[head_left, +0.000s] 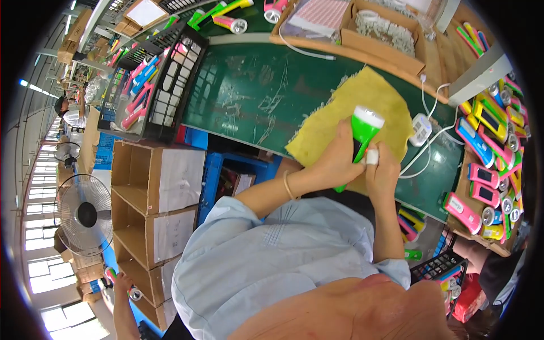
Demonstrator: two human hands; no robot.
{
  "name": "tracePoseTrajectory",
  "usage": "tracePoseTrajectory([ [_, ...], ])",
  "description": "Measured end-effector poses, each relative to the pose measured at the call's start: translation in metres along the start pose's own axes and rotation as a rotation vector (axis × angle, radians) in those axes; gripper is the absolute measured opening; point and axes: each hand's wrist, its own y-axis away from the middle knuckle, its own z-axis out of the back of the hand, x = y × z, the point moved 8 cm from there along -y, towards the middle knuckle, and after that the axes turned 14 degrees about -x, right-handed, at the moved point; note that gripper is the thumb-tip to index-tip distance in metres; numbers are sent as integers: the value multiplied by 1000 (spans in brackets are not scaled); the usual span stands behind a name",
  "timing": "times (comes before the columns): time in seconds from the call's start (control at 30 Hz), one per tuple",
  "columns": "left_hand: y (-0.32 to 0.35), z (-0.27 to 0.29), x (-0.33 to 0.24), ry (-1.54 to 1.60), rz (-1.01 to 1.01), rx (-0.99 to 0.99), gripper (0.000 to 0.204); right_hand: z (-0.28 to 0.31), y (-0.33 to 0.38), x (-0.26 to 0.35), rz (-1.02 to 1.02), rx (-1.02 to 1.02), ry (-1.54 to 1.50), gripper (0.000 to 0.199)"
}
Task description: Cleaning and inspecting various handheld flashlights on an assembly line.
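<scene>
A green flashlight (pixel 362 136) with a white head is held up over a yellow cloth (pixel 328 126) on the green worktable. My left hand (pixel 338 157) is closed round its body from the left side. On the right, my right hand (pixel 381 170) presses its fingers to the lower part of the handle; one finger has a white wrap on it. The flashlight's tail end shows below my left hand. Part of the grip is hidden by my fingers. Close to the cloth's right edge lies a small white device (pixel 420 130) with a cable.
A black crate (pixel 175 85) of colourful flashlights stands at the left. Many more flashlights (pixel 481 184) fill the right side. Across the back is a wooden tray holding a cardboard box (pixel 385 51) of small white parts. Cardboard shelves (pixel 133 187) and a fan stand left; another person's hand (pixel 123 281) holds a flashlight.
</scene>
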Motion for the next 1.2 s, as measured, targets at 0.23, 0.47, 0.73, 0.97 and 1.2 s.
tracePoseTrajectory([
  [0.23,-30,21,22,236,147,-138,54,45,5,-4,-138,-160,-162,18],
  [0.47,-28,11,22,786,470,-152,43,-7,9,-12,-389,193,-443,30],
  [0.73,-47,34,0,675,91,-318,32,-42,17,-19,-509,394,-549,37],
  [0.97,-45,47,-21,422,-247,-466,34,-52,12,-17,-567,492,-831,38],
  [1.2,-55,34,8,854,355,-239,52,-67,17,-15,-540,625,-748,48],
])
